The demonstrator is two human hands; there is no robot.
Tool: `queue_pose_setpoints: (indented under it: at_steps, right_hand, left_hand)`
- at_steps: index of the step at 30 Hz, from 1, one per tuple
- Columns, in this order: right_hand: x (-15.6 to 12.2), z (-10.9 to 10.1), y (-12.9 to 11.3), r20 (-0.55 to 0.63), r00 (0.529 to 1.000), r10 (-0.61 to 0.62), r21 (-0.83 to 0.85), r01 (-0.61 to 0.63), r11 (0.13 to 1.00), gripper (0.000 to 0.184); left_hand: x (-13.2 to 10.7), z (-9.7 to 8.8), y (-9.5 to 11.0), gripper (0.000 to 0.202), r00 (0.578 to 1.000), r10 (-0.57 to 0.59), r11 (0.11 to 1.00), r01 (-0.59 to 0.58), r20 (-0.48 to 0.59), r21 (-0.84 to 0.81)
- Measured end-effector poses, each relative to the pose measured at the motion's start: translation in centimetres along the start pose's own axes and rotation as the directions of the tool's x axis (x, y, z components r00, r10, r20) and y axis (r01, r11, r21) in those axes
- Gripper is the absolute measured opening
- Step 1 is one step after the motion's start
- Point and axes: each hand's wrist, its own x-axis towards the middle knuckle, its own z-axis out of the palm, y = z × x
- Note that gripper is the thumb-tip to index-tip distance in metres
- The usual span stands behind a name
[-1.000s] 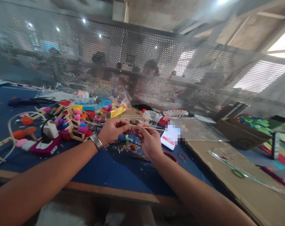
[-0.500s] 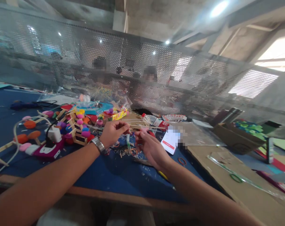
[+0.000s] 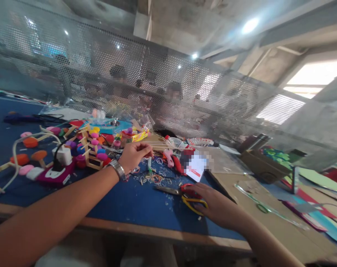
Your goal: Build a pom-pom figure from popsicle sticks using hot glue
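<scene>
My left hand (image 3: 135, 155), with a metal-band watch at the wrist, is closed in a pinch on thin pale wooden sticks (image 3: 171, 147) that reach out to the right above the table. My right hand (image 3: 210, 200) is closed around the handles of a pair of scissors (image 3: 188, 199), one red and one yellow. The scissor blades lie on the blue table and point left. Between the hands are scattered rubber bands and scraps (image 3: 154, 178). A pink glue gun (image 3: 168, 157) rests behind them.
At left stand wooden stick pieces with coloured pompoms (image 3: 94, 142), a purple power strip (image 3: 55, 174) and a white cable. A phone (image 3: 196, 167) lies right of centre. Cardboard (image 3: 240, 207) and a brown box (image 3: 265, 167) are on the right. A perforated screen (image 3: 146, 85) stands behind.
My right hand has left the sticks, moved down and right, and taken hold of the scissors. The left hand stays in nearly the same place with the sticks. The view has shifted slightly.
</scene>
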Motion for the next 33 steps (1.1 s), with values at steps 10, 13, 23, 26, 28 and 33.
queue_pose_setpoints:
  at_steps: [10, 13, 23, 26, 28, 33]
  right_hand:
    - [0.3, 0.1, -0.1, -0.125, 0.992, 0.016, 0.016, -0.014, 1.000, 0.023]
    - [-0.1, 0.0, 0.3, -0.172, 0.983, 0.063, 0.323, -0.004, 0.946, 0.015]
    - [4.1, 0.0, -3.5, -0.314, 0.922, 0.228, 0.896, 0.208, 0.391, 0.048]
    - [6.4, -0.7, -4.2, -0.471, 0.848, 0.245, 0.828, 0.328, 0.456, 0.054]
    - [7.9, -0.9, -4.4, -0.570, 0.798, 0.198, 0.759, 0.417, 0.500, 0.061]
    - [10.0, 0.3, -4.3, -0.659, 0.740, 0.135, 0.716, 0.562, 0.413, 0.052]
  left_hand:
    - [0.3, -0.3, -0.3, 0.018, 0.996, -0.057, 0.994, 0.050, -0.071, -0.092]
    - [0.5, -0.3, -0.4, 0.019, 0.993, -0.071, 0.991, 0.059, -0.095, -0.122]
    - [1.1, -0.5, -0.2, 0.019, 0.984, -0.073, 0.983, 0.044, -0.165, -0.177]
    - [1.4, -0.7, -0.2, 0.018, 0.981, -0.059, 0.986, 0.029, -0.182, -0.163]
    - [1.4, -0.9, -0.2, 0.017, 0.980, -0.051, 0.989, 0.022, -0.194, -0.149]
    - [1.1, -0.7, -0.2, 0.012, 0.976, -0.023, 0.994, -0.001, -0.218, -0.109]
